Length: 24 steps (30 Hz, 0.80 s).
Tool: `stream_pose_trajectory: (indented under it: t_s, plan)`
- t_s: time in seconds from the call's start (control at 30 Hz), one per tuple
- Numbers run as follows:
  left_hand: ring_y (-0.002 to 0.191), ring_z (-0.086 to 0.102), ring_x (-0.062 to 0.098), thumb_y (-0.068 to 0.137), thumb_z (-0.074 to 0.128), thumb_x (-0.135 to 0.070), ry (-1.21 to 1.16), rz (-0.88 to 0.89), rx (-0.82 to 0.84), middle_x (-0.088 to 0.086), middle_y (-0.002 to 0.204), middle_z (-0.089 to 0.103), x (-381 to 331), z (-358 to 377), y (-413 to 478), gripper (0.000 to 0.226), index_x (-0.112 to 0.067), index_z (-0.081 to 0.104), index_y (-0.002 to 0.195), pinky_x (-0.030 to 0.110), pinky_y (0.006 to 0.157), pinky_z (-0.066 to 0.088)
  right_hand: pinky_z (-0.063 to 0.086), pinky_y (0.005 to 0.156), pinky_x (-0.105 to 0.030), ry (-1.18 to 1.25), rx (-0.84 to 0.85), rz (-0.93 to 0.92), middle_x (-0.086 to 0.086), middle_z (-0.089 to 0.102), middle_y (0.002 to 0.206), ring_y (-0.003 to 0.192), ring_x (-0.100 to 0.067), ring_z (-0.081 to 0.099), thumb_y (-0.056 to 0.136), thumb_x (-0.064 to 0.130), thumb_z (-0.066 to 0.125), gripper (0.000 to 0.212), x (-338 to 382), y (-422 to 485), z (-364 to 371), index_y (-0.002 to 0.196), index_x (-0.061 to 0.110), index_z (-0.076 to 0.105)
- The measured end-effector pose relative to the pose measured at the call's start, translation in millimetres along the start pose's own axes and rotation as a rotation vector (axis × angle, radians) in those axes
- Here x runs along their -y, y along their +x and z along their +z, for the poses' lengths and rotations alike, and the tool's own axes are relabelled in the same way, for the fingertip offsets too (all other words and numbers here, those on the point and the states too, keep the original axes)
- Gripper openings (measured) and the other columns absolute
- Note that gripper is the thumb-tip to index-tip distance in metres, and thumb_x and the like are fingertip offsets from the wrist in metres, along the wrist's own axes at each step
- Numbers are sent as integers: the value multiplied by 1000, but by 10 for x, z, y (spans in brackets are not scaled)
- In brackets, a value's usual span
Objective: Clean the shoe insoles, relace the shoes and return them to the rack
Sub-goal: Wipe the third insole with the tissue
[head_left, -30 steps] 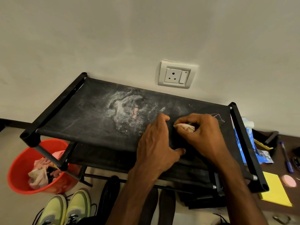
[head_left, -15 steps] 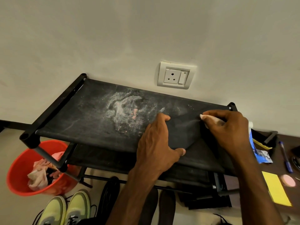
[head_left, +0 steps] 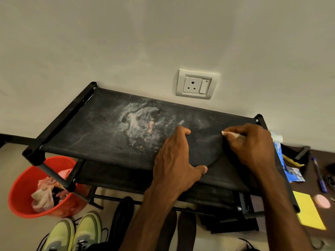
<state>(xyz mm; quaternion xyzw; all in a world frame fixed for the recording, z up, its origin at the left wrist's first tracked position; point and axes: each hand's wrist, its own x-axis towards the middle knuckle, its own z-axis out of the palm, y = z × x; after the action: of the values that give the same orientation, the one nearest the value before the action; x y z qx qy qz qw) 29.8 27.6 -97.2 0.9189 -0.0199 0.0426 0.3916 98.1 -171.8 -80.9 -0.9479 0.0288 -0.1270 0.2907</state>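
Floor left, red bucket (head_left: 18, 189) holding rags; yellow-green shoes (head_left: 87, 229) below black rack (head_left: 87, 134); on its top shelf, left hand (head_left: 174, 160) lay flat with fingers spread, pressing black insole (head_left: 205, 147); right hand (head_left: 252, 147) clenched a white wipe (head_left: 229, 134) against the insole's far edge.

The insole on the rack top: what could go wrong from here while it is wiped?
1. The white powder patch lies on the shelf beside the insole; the wipe in the right hand may drag it onto the insole.
2. The insole lies near the shelf's front edge; if the left hand eases, it may slip off.
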Motion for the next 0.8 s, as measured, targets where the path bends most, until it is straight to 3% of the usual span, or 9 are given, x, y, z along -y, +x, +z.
stream_pose_trajectory:
  t_s: [0.17, 0.43, 0.57, 0.67, 0.8]
  plan:
    - [123, 47, 8, 66, 89, -49, -4, -16, -2, -13, 135, 46, 0, 12, 8, 92, -34, 29, 134, 22, 89, 34, 58, 79, -36, -149, 223, -5, 15, 74, 77, 75, -9, 65, 87, 36, 78, 4, -11, 49, -187, 86, 35, 82]
    - [122, 48, 10, 66, 90, -47, 2, 19, -8, -12, 135, 47, -4, 13, 16, 90, -32, 30, 132, 23, 91, 37, 59, 87, -43, 42, -106, -10, 10, 78, 97, 92, -15, 71, 88, 36, 74, 14, 14, -22, 63, 98, 31, 81]
    - [122, 49, 10, 66, 90, -48, 4, 7, -9, -13, 134, 47, 10, 21, 17, 90, -33, 30, 132, 22, 90, 36, 59, 80, -34, 51, 110, -99, 14, 75, 83, 81, -7, 70, 87, 23, 75, 8, 64, 5, 12, 90, 26, 82]
    - [123, 48, 10, 66, 90, -48, -2, 1, -11, -13, 135, 47, 8, 25, 22, 91, -33, 31, 133, 23, 91, 38, 60, 77, -30, 73, 272, -103, 21, 73, 74, 76, -1, 69, 86, 27, 79, 7, 114, 12, -31, 87, 32, 82]
    - [122, 49, 10, 66, 90, -47, -2, 13, -17, -13, 134, 47, 7, 26, 16, 89, -32, 32, 132, 24, 90, 38, 62, 78, -42, 60, 4, -55, 17, 74, 83, 80, -6, 69, 85, 31, 78, 5, 89, -22, 80, 88, 33, 81]
